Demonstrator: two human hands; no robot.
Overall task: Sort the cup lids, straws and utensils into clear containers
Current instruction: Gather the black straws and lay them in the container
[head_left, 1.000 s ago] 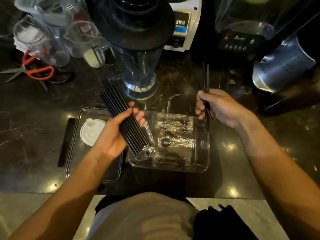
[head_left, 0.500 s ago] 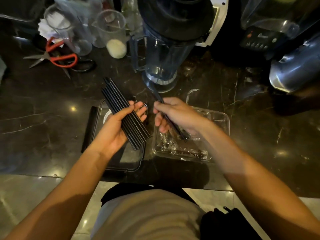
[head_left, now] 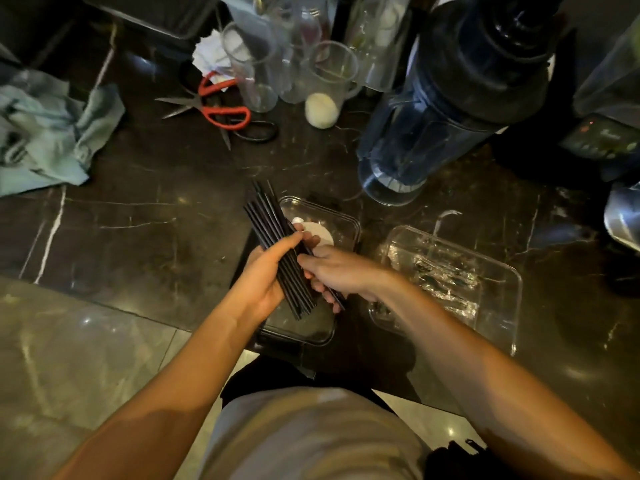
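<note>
Two hands meet over the left container (head_left: 349,226) now: your left hand (head_left: 266,282) is curled round the bundle of black straws (head_left: 273,233), thumb across the top, and your right hand (head_left: 332,271) pinches a few more straws (head_left: 337,297) just beside it, touching the bundle's right edge. The bundle tilts up and away from you, above the container where a white cup lid (head_left: 320,233) lies. The right container (head_left: 498,271), holding wrapped utensils (head_left: 446,275), sits near, on the dark worktop (head_left: 156,209).

To do this merge well, I judge you should slide the loose straws in parallel with the bundle, not across it, and ease your left thumb only enough to admit them; lift it fully and the stack may fan out and roll. Level the near ends against your right palm so the lot sits flush. Since the lid already occupies the container beneath, the straws probably belong elsewhere; I cannot see a third container, so find it before lowering.
</note>
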